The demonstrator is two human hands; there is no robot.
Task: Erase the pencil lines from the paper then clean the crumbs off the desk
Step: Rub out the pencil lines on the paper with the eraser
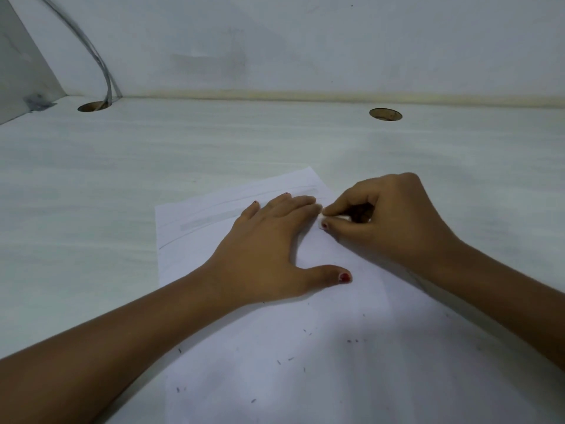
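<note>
A white sheet of paper (305, 347) lies on the pale desk (91, 185). Faint pencil lines (195, 223) run across its far part. My left hand (269, 252) lies flat on the paper with fingers straight, pressing it down. Just to its right, my right hand (385, 221) pinches a small white eraser (323, 216) between thumb and fingers at the paper's right edge; only the eraser's tip shows. Several dark eraser crumbs (290, 359) are scattered over the near part of the sheet.
Two round cable holes sit near the back of the desk, one at the left (93, 106) with grey cables (101, 62) running into it, one at the right (385, 114). A white wall (305, 41) rises behind the desk.
</note>
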